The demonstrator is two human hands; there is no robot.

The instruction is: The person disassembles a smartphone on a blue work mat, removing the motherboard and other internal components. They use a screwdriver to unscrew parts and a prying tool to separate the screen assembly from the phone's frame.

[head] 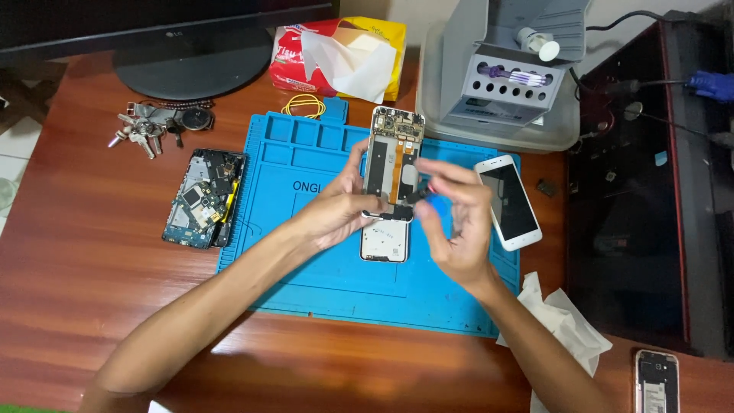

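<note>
Your fingers on the left hand (pixel 336 210) are wrapped around the opened phone (pixel 393 157), holding its left edge and bottom, with the thumb up along the side. The phone has no back cover, so you can see its little boards and an orange strip inside. The fingers of your right hand (pixel 457 222) are pinched narrow on a small black tool (pixel 417 196), and its tip touches the lower part of the opened phone. A small blue thing (pixel 438 206) peeks out behind those fingers; I cannot tell what it is.

You hold the opened phone up over the middle of the blue work mat (pixel 321 268). Just under it, flat on the mat, lies a white phone part (pixel 384 243). At the right edge of the mat lies a white phone (pixel 508 201) with a dark screen. Left of the mat, on the wooden table (pixel 92 275), lies another open phone (pixel 204 197) with its insides showing. Past that one, further left and back, sits a bunch of keys (pixel 145 128). At the back edge of the mat are yellow rubber bands (pixel 303 105), and behind them a red and yellow tissue pack (pixel 336 57). Back and right of the mat stands a grey box-like machine (pixel 501 65). By the mat's near right corner lies a crumpled white tissue (pixel 562 325), and past it, at the table's edge, one more phone (pixel 656 380).
</note>
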